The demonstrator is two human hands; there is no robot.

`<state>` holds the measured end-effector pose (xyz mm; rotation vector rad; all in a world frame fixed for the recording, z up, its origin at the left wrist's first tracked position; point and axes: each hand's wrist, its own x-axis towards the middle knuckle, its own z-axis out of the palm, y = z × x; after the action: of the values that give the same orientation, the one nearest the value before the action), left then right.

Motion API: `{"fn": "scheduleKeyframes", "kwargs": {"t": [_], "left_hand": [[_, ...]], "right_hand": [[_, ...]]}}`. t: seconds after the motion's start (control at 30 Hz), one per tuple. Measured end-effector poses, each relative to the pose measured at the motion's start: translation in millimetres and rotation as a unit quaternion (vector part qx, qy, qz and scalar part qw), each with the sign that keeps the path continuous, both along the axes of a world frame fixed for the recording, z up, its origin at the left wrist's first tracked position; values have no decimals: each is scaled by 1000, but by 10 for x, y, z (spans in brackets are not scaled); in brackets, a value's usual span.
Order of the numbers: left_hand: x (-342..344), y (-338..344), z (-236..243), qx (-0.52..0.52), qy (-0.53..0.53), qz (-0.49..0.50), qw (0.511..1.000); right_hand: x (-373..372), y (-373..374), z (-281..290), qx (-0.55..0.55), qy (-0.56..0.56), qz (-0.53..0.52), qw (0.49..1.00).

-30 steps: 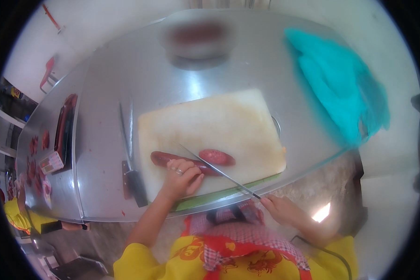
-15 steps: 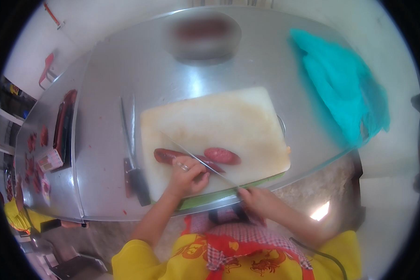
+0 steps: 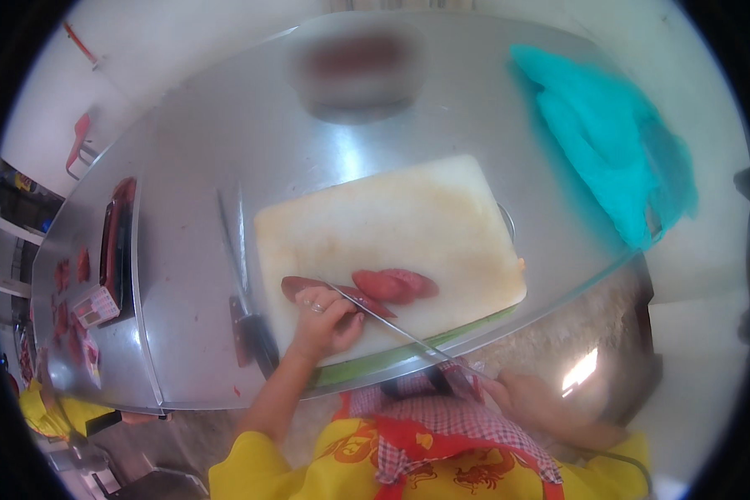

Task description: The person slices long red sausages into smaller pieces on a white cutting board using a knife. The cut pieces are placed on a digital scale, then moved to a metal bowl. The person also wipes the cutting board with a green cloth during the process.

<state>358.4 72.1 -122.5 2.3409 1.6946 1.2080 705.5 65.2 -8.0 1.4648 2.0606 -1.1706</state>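
Observation:
A long piece of dark red meat (image 3: 308, 287) lies on the white cutting board (image 3: 392, 212). My left hand (image 3: 329, 321), a ring on one finger, presses it down with curled fingers. My right hand (image 3: 512, 396) grips a long thin knife (image 3: 417, 340) by its handle, beyond the board's near edge. The blade slants up to the left, its front part crossing the piece just right of my left fingers. Two overlapping slices of red meat (image 3: 383, 286) rest on the board right of the blade.
Left of the board lie a dark-handled knife (image 3: 258, 333) and a second, brown-handled one (image 3: 240, 333). A blurred bowl of red meat (image 3: 358, 67) stands at the back, a teal plastic bag (image 3: 600, 142) at right. Farther left are a scale (image 3: 98, 308) and a person's yellow sleeve (image 3: 54, 412).
My right hand has drawn the knife back toward me and to the right. A second slice now lies over the first. My left hand still holds the meat.

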Motion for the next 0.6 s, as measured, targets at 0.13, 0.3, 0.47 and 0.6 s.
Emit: {"fn": "scheduleKeyframes", "kwargs": {"t": [0.13, 0.3, 0.47, 0.6], "left_hand": [[20, -11, 1, -6, -15, -2, 1000], [-12, -43, 86, 15, 19, -7, 1000], [-202, -31, 131, 32, 23, 0, 999], [-255, -33, 54, 15, 2, -7, 1000]], "right_hand": [[-580, 204, -227, 50, 108, 54, 991], [-1332, 425, -545, 75, 118, 24, 990], [-792, 188, -306, 38, 133, 35, 990], [-375, -119, -40, 7, 55, -9, 998]]}}
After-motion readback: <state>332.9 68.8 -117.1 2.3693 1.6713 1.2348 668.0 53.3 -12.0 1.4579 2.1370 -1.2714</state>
